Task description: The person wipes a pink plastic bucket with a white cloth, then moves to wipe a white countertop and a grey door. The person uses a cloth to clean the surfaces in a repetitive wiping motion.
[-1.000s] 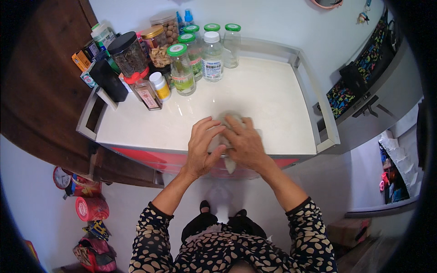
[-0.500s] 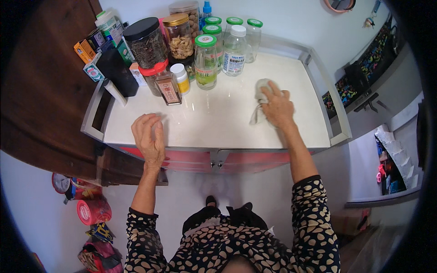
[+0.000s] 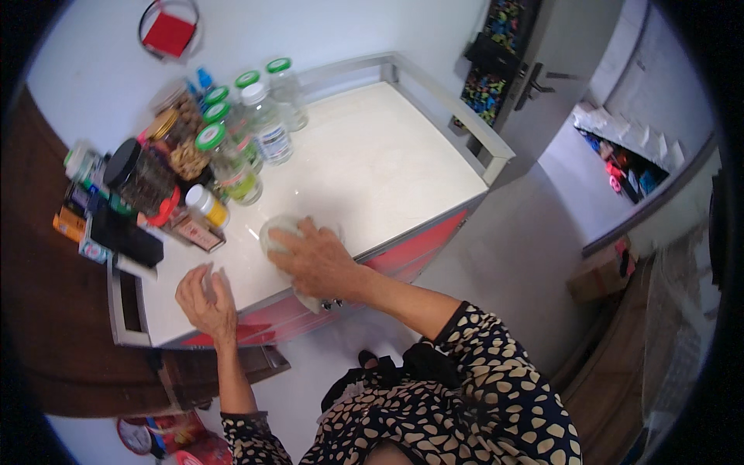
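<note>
A pale grey cloth (image 3: 277, 231) lies pressed to the white cabinet top (image 3: 380, 163) under my right hand (image 3: 318, 256). Its lower end hangs at the front edge. My fingers rest over the cloth with the fingertips toward the glass jars. At the front left corner, my left hand (image 3: 205, 301) rests with loosely bent fingers, thumb apart, nothing in it. Near that hand are a small flat brown box (image 3: 199, 232) and a white bottle with a yellow label (image 3: 207, 205). A clear jar with a green lid (image 3: 230, 167) stands just beyond the cloth.
More green-lidded jars (image 3: 287, 93) and a white-capped clear bottle (image 3: 267, 128) stand along the back. A black-lidded jar (image 3: 139, 178) and a black box (image 3: 128, 236) crowd the left. A grey metal rail (image 3: 457, 116) borders the right end. A door (image 3: 550, 70) is beyond.
My right hand has swept the cloth leftward and nearer, from the right part of the top to its front middle. The view has turned toward the right; my left hand stays near the front left corner.
</note>
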The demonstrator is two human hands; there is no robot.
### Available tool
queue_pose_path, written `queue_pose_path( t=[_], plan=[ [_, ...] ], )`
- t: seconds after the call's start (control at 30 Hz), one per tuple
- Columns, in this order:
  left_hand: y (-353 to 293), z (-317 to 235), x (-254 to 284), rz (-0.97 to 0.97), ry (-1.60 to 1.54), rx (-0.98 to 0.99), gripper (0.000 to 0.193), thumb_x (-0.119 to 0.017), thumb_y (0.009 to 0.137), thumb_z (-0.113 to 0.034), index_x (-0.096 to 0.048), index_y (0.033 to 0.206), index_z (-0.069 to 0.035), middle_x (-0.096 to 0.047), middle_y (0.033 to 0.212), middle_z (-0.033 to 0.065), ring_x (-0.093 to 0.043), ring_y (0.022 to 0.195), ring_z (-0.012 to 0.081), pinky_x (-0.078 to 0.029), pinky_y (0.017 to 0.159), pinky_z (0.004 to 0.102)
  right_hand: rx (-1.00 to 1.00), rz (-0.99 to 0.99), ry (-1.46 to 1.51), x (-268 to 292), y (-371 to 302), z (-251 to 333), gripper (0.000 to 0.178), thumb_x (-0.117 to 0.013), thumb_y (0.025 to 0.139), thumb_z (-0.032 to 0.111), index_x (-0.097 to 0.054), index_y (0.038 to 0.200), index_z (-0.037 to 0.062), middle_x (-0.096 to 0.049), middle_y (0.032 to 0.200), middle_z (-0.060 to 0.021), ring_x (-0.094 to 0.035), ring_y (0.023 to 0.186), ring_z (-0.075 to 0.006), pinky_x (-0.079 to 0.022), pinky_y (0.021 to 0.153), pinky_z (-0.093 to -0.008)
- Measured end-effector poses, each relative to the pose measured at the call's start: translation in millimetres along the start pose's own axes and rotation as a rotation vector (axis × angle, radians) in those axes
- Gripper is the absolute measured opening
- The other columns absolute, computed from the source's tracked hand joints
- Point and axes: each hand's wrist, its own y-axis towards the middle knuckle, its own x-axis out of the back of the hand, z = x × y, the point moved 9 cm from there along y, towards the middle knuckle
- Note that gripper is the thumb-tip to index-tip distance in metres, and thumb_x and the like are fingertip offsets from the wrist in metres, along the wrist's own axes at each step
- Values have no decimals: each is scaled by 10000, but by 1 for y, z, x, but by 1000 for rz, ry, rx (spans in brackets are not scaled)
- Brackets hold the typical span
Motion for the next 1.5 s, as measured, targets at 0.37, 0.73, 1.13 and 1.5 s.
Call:
queue_pose_path(
  t=[0.37, 0.73, 1.13, 1.5],
  plan=[
    [8, -57, -7, 71, -73, -171, 216, -660, 784, -8, -636, 996, -42, -602, 1084, 136, -516, 1087, 325, -399, 940, 433, -287, 73, -128, 85, -76, -102, 550, -718, 626, 89, -602, 1144, 230, -484, 1332, 32, -508, 1042, -317, -501, 763, -423],
    [5, -241, -90, 269, -621, -228, 211, -715, 706, -38, -652, 905, -72, -595, 1052, 110, -537, 1042, 341, -418, 915, 441, -227, -330, -499, 270, -95, -173, 502, -754, 562, 98, -666, 1048, 186, -558, 1144, -60, -514, 951, -319, -480, 750, -411],
    [-10, -305, -154, 456, -229, -166, 400, -749, 726, -243, -619, 1069, -83, -509, 1199, 157, -447, 1176, 358, -390, 972, 454, -264, 218, -121, 198, -22, -299, 310, -611, 730, 119, -703, 1026, 135, -434, 1269, -110, -444, 1047, -378, -503, 821, -452],
    [-3, -311, -161, 499, -111, -129, 464, -758, 711, -289, -606, 1084, -58, -521, 1178, 130, -465, 1140, 337, -391, 952, 437, 342, 614, 76, 206, -61, -259, 270, -609, 783, 217, -599, 947, 2, -527, 1034, -137, -499, 930, -344, -469, 790, -455]
  ],
)
